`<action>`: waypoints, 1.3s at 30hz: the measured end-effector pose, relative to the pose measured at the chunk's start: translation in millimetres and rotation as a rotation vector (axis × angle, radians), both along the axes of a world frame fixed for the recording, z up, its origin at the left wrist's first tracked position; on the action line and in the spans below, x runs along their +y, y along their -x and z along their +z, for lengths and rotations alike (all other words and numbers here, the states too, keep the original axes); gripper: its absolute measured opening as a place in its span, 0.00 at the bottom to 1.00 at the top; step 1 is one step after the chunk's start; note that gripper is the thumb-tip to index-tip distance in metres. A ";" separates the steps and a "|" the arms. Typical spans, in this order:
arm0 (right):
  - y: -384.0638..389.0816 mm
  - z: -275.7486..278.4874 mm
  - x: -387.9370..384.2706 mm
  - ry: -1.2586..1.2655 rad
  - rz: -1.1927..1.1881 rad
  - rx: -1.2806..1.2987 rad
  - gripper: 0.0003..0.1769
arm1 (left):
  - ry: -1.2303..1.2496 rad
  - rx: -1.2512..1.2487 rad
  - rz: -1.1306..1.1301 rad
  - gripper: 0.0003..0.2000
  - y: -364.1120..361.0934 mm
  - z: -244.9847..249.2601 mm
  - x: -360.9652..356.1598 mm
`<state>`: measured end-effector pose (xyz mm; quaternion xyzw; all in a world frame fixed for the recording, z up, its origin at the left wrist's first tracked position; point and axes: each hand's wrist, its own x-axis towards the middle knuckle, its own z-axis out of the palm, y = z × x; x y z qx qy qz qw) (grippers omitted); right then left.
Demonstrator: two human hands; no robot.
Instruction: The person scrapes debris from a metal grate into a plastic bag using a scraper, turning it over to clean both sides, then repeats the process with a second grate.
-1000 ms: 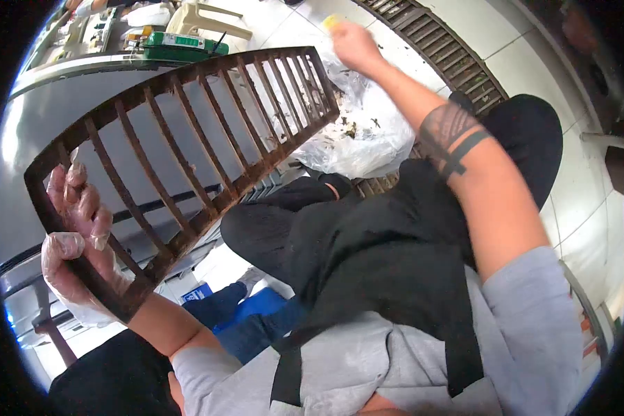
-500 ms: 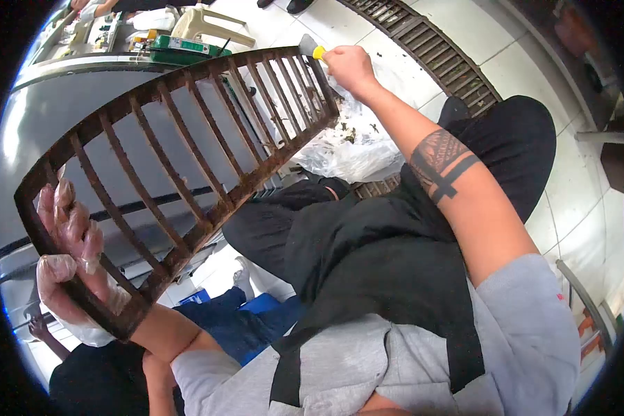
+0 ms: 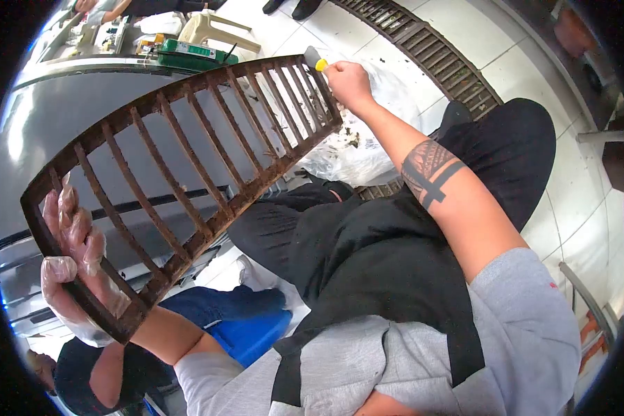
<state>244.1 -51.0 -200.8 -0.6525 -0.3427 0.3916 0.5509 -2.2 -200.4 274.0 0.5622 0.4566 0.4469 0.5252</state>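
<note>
A long rusty metal grate (image 3: 187, 159) with several crossbars is held up off the floor, slanting from lower left to upper right. My left hand (image 3: 76, 267), in a clear plastic glove, grips its near end. My bare right hand (image 3: 349, 84) holds a small scraper with a yellow handle (image 3: 317, 61) against the grate's far end. Its blade touches the top bar there. My right forearm has a dark band tattoo.
A clear plastic bag (image 3: 360, 145) with dark debris lies on the white tiled floor under the grate's far end. A floor drain grating (image 3: 430, 48) runs along the tiles. A steel counter (image 3: 69, 104) stands left. Another person in blue (image 3: 236, 322) crouches below.
My right hand came down from above the bag and set the scraper on the grate's far end. The grate tipped slightly. The person in blue shifted below.
</note>
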 end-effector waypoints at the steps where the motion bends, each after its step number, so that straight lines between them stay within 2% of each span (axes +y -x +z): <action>1: 0.5 -4.8 -1.8 0.003 -0.002 0.000 0.18 | 0.003 0.000 -0.002 0.47 -0.1 -0.3 1.0; 3: 0.2 -11.2 -1.0 0.098 -0.066 -0.138 0.19 | -0.011 -0.048 -0.019 0.46 0.1 -1.6 0.2; 8: 1.5 -0.3 -24.2 0.032 -0.091 -0.043 0.20 | -0.017 -0.061 -0.009 0.46 -6.1 -6.7 -3.5; 10: 1.9 0.3 -24.2 0.034 -0.080 0.088 0.20 | -0.015 -0.064 -0.033 0.45 -6.7 -5.3 -5.0; 14: -4.8 1.6 -19.5 0.179 -0.107 -0.086 0.20 | 0.000 -0.057 -0.050 0.46 -7.7 -4.0 -4.7; 18: -6.3 10.1 -31.8 0.181 -0.146 -0.044 0.20 | 0.027 -0.047 -0.051 0.46 -9.1 -7.7 -0.6; 21: -6.5 -5.0 -41.5 0.245 -0.118 -0.014 0.20 | 0.053 -0.108 -0.005 0.47 -22.5 -27.5 -0.6; 24: -20.2 -56.9 -48.4 0.337 -0.105 -0.085 0.19 | 0.193 -0.173 -0.082 0.43 -22.6 -64.1 11.6; 26: -38.3 -74.4 -60.7 0.431 -0.079 -0.020 0.20 | 0.258 -0.225 -0.168 0.37 -19.8 -103.0 28.8; 28: -52.1 -122.6 -59.7 0.489 -0.084 -0.132 0.21 | 0.298 -0.255 -0.041 0.33 -15.8 -146.8 44.4; 30: -64.0 -126.6 -68.8 0.484 -0.096 -0.094 0.22 | 0.384 -0.327 -0.038 0.29 -7.2 -193.8 66.8; 31: -67.9 -132.3 -68.0 0.528 -0.064 -0.133 0.22 | 0.405 -0.329 -0.095 0.32 0.4 -217.3 83.0; 34: -70.3 -167.4 -66.1 0.595 0.006 -0.175 0.22 | 0.505 -0.340 0.034 0.26 17.3 -276.3 114.6; 37: -64.2 -204.7 -69.6 0.517 0.114 -0.144 0.20 | 0.571 -0.357 0.082 0.26 47.3 -328.7 130.4; 39: -60.1 -197.0 -72.9 0.529 0.266 -0.252 0.21 | 0.588 -0.327 0.161 0.27 62.1 -346.8 131.4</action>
